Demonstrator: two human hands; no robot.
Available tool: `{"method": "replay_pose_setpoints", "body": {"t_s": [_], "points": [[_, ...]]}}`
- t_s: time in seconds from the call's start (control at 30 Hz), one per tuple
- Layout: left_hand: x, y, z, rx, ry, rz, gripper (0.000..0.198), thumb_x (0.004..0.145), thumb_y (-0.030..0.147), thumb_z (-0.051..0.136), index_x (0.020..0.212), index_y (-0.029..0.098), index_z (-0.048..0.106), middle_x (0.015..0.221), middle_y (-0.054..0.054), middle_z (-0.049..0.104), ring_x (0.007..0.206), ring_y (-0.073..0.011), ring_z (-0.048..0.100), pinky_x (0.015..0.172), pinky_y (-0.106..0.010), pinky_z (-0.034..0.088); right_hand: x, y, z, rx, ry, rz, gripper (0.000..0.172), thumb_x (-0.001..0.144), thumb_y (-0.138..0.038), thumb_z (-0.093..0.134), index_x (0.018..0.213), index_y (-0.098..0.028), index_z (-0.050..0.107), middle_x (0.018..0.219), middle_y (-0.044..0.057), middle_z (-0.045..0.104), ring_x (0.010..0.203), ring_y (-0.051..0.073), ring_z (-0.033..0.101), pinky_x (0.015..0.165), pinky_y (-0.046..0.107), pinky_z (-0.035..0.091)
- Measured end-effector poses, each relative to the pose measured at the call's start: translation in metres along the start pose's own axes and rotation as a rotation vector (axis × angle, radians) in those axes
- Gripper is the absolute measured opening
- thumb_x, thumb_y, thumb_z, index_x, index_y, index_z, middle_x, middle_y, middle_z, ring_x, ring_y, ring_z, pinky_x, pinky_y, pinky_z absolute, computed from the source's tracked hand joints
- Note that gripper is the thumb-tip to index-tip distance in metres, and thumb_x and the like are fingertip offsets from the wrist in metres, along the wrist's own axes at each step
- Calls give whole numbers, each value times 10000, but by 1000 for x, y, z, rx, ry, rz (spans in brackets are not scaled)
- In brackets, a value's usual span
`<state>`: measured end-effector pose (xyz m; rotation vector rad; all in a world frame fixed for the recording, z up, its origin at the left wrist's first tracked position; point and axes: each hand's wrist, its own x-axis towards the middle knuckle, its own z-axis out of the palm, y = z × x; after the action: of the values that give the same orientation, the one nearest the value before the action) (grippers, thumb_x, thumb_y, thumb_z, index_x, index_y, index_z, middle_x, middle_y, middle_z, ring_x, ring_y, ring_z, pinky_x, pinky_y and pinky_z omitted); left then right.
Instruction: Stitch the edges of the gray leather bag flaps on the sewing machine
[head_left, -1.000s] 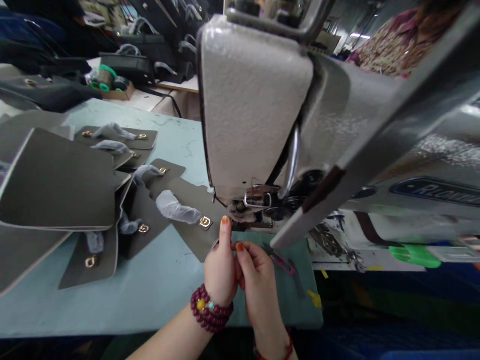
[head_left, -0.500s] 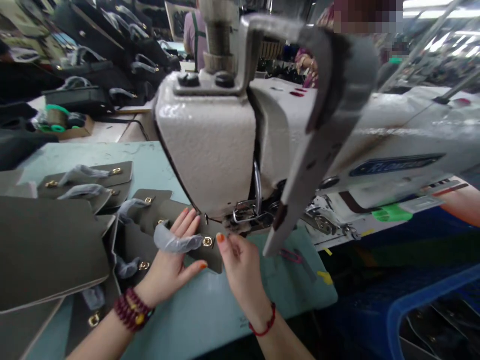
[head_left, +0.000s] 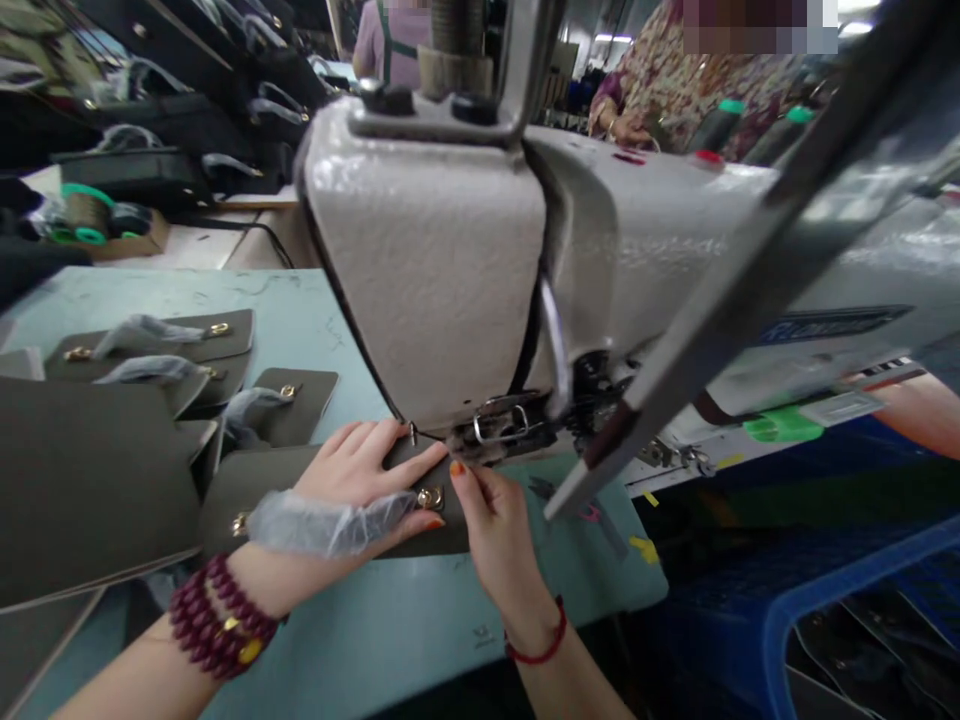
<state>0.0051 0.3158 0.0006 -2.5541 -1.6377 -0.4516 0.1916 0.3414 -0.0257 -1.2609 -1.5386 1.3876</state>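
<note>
A grey-brown bag panel [head_left: 292, 460] lies under the head of a white sewing machine [head_left: 427, 260]. Its handle [head_left: 330, 525], wrapped in clear plastic, joins the panel at gold buckles. My left hand [head_left: 352, 470] rests flat on the panel, threaded beneath the handle, fingers spread and pointing at the presser foot area [head_left: 499, 425]. With thumb and bent fingers, my right hand [head_left: 491, 510] pinches the panel's right end, just in front of the foot. Whether the needle is in the panel is hidden.
More panels with wrapped handles [head_left: 154, 335] lie at left beside a large plain panel [head_left: 90, 480]. Small scissors [head_left: 589, 512] rest right of my right hand. A blue crate [head_left: 780, 620] stands at lower right. Another person's hand [head_left: 630, 130] shows behind the machine.
My left hand has turned and slid further under the handle, fingers now nearer the foot. The panel lies straighter, its long side toward me. My right hand stays at its end; the view has shifted.
</note>
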Motion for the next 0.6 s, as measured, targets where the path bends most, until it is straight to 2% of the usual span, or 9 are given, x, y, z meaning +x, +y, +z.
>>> {"method": "replay_pose_setpoints", "body": {"t_s": [0.13, 0.33, 0.47, 0.6], "points": [[-2, 11, 0, 76, 31, -44, 556, 903, 580, 503, 1309, 222, 629, 1058, -173, 652, 935, -363, 619, 792, -505, 517, 2, 0, -6, -23, -29, 7, 436, 944, -459, 459, 667, -136, 552, 619, -7, 440, 599, 111, 354, 552, 240, 264], [1, 26, -4, 66, 35, -130, 523, 918, 538, 497, 1300, 203, 621, 1056, -170, 628, 916, -343, 606, 779, -504, 528, 6, -2, -12, -25, -82, 26, 439, 940, -464, 443, 639, -152, 509, 610, -11, 430, 597, 110, 358, 548, 237, 269], [3, 30, -7, 84, 2, -155, 544, 908, 567, 491, 1309, 219, 608, 1098, -172, 615, 967, -363, 586, 814, -532, 509, 8, -2, -12, -31, -66, 29, 433, 933, -461, 441, 616, -167, 456, 586, -23, 379, 584, 106, 338, 527, 239, 241], [13, 30, -17, 88, -111, -181, 475, 883, 525, 560, 1227, 213, 660, 1072, -161, 641, 959, -376, 593, 827, -557, 496, 9, 0, -11, -45, -46, 28, 445, 923, -456, 450, 581, -180, 388, 560, -31, 328, 560, 98, 297, 505, 243, 211]]}}
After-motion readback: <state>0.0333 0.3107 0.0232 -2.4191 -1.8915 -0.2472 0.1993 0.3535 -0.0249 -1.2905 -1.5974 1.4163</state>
